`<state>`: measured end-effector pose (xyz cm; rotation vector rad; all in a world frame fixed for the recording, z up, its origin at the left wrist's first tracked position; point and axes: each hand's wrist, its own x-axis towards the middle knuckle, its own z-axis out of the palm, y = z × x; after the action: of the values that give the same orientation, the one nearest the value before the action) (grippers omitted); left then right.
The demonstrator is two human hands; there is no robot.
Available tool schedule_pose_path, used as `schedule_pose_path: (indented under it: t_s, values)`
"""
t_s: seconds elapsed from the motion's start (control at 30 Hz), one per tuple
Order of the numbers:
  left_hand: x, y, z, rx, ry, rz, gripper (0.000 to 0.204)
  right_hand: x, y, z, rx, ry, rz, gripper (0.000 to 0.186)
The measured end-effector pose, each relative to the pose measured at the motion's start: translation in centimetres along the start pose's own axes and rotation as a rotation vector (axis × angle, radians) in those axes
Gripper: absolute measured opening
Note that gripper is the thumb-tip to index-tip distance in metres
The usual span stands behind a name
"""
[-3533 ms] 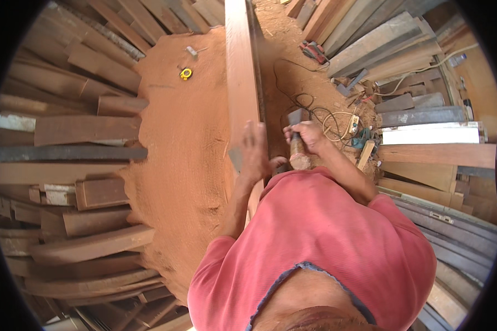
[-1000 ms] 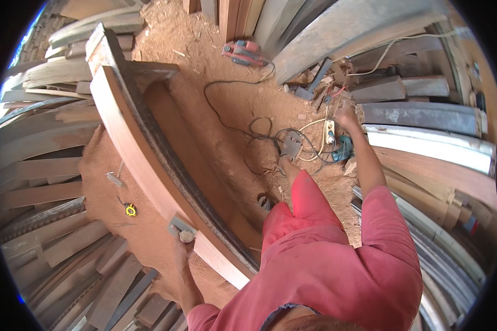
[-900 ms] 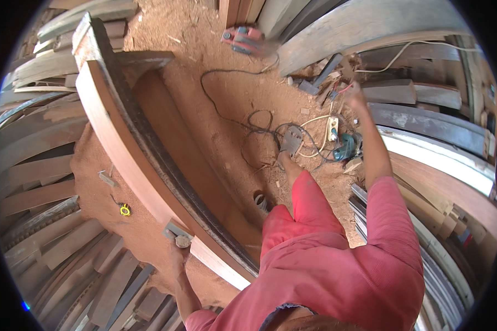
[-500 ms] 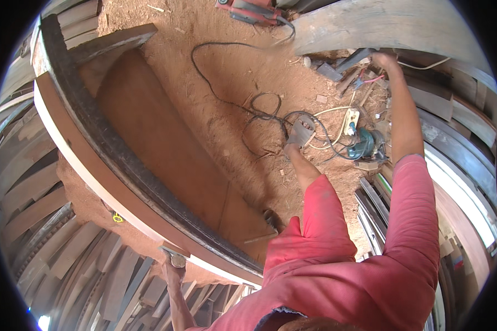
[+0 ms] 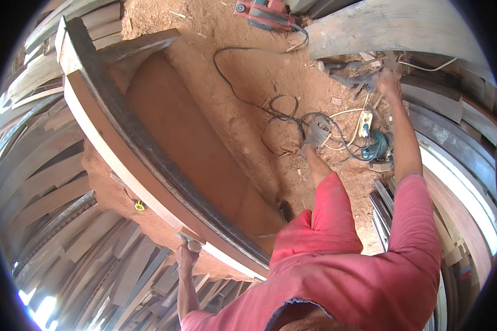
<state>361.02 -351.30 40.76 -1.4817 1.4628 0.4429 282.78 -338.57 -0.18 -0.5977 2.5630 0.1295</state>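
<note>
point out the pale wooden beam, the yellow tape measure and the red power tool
pale wooden beam [image 5: 126, 167]: head view, on its long side face
yellow tape measure [image 5: 139, 206]: head view, middle of its case
red power tool [image 5: 269, 13]: head view, on its red body

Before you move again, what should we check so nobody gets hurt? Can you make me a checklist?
1. Left hand has a grip on its tool: ok, the fingers look closed around it, by the plank's edge.
2. Plank fixed down: cannot tell; it lies along the dark beam.
3. Right hand has a firm hold: cannot tell; it's blurred, near the large grey board.
4. Foot well away from the black cord: not ok, the loops lie right beside it.
5. Teal power tool switched off: cannot tell.
6. Yellow tape measure away from both hands: ok.
</note>
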Motion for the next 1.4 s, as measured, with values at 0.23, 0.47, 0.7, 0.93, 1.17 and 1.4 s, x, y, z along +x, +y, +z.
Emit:
schedule_pose_path:
  t_s: [0.23,0.47,0.7,0.93,1.17,1.4]
  values:
    - [0.4,-1.0,0.9,0.041,-0.066,-0.058,0.064,-10.0,1.7,5.9,-0.043,-0.366,0.002,0.042]
    - [1.6,-4.1,3.5,0.022,0.001,0.066,0.070,-23.6,-3.1,8.5,1.340,-0.870,0.812,0.036]
    - [4.0,-6.3,6.4,-0.290,0.141,0.339,0.080,-44.6,-7.3,-4.0,2.164,-0.981,0.893,0.037]
    - [0.7,-5.2,1.3,-0.117,0.101,0.482,0.087,-67.3,-9.3,-18.0,1.773,-0.765,-0.267,0.049]
    - [0.9,-5.9,3.1,-0.168,0.318,0.624,0.076,-61.7,-18.8,-21.1,1.600,-0.363,-0.379,0.029]
    - [2.4,-6.1,7.4,-0.327,0.512,0.576,0.096,-66.8,-20.2,-21.3,1.536,-0.411,-0.401,0.029]
